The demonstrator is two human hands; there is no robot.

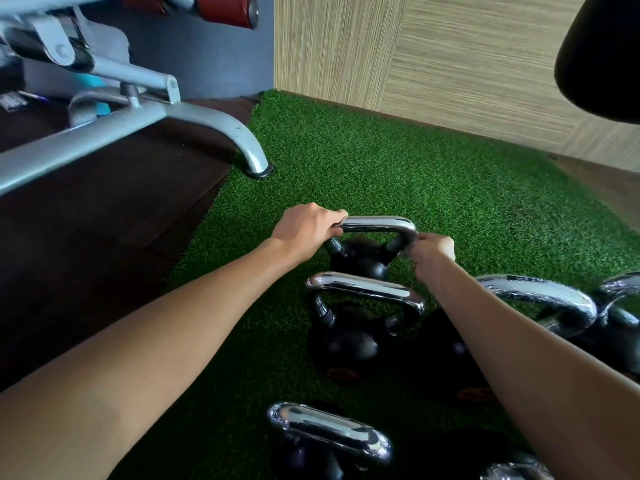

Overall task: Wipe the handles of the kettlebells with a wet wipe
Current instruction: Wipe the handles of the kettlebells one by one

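Note:
Several black kettlebells with chrome handles stand on green turf. The farthest kettlebell (362, 259) has its chrome handle (377, 224) gripped at the left end by my left hand (304, 225). My right hand (433, 252) grips the handle's right upright, with a bit of pale wet wipe (405, 252) showing under the fingers. A second kettlebell (349, 341) stands just nearer, a third (329, 434) at the bottom edge, and others (554, 303) lie to the right, partly behind my right forearm.
A grey metal gym bench frame (138, 116) stands at the left, one foot (258, 168) on the turf edge. A dark rubber floor (86, 237) lies left of the turf. A wood-panel wall (450, 57) closes the back. A black bag (602, 57) hangs at the top right.

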